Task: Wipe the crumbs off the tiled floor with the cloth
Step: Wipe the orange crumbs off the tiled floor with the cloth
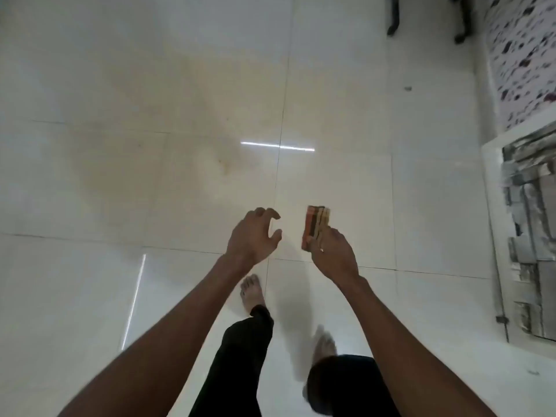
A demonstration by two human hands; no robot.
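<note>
I stand over a glossy white tiled floor (180, 85). My right hand (334, 254) holds a folded cloth (315, 225) with red, brown and tan stripes, its end sticking up past my fingers. To its left, a short gap away, my left hand (255, 234) hovers at the same height with curled fingers apart and nothing in it. A faint yellowish smear with small brown specks (222, 161) marks the tiles ahead of my hands. One small dark crumb (407, 88) lies further off at the right.
My bare feet (252, 293) and black trousers are below my hands. A white-framed cabinet with grey contents (493, 206) stands along the right edge. A patterned fabric (523, 55) and dark furniture legs (392, 16) sit at the top right.
</note>
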